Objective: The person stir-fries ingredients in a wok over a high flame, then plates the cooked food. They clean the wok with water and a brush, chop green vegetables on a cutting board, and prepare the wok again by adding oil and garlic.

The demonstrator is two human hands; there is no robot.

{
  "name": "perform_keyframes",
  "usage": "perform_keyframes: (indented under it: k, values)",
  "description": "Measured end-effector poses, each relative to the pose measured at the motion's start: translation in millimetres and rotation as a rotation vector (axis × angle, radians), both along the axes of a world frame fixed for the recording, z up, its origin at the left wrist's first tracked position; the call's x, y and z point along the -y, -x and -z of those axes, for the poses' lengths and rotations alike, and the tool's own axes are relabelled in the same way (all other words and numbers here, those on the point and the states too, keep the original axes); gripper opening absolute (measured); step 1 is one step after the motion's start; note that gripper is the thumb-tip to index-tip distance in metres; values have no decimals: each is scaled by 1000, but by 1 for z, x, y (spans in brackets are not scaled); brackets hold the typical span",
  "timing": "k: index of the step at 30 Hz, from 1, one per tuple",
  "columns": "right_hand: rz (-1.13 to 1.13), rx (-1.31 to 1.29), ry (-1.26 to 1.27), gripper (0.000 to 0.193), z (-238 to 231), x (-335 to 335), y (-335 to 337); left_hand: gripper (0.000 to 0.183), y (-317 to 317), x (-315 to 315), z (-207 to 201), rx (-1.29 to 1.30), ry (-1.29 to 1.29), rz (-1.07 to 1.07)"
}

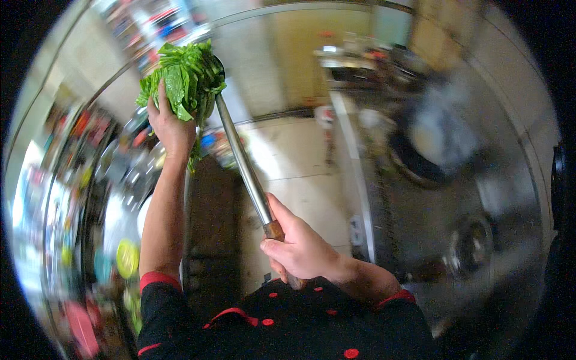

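A heaped bunch of chopped leafy greens (186, 75) is up at the far left of the middle. My left hand (171, 123) is closed against its near side, with fingers spread over the leaves. The greens rest on the head of a long-handled metal cooking utensil (240, 153); only a dark curved edge of that head shows, so I cannot tell whether it is a ladle or a skimmer. My right hand (297, 243) wraps round the wooden end of its handle, close to my body. A few leaves hang below my left wrist.
To the right runs a metal stove counter (354, 162) with a dark wok (414, 165) giving off steam. Nearer on it is a round burner (471, 243). Crowded shelves and bowls stand at left, blurred, with a yellow-green round item (127, 258). Tiled floor (294, 150) lies between.
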State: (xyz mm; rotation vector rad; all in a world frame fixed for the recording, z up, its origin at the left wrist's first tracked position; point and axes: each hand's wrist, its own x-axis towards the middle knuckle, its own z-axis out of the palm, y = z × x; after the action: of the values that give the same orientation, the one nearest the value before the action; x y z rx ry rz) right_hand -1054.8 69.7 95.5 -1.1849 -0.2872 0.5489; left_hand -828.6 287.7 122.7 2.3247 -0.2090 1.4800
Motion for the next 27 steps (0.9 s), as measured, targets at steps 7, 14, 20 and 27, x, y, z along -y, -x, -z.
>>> perform_keyframes:
  k: [7, 14, 20, 27]
  values:
    - [788, -119, 138, 66, 10, 191, -5, 106, -94, 384, 57, -216, 49, 673]
    - [1136, -470, 818, 76, 81, 363, -29, 99, -89, 623, 183, -1009, -83, 957]
    - [1255, -176, 1502, 69, 138, 391, -18, 29, -77, 542, 156, -1027, 94, 1479]
    - [967, -268, 1672, 72, 129, 360, -26, 34, 67, 201, 255, -1820, -87, 766]
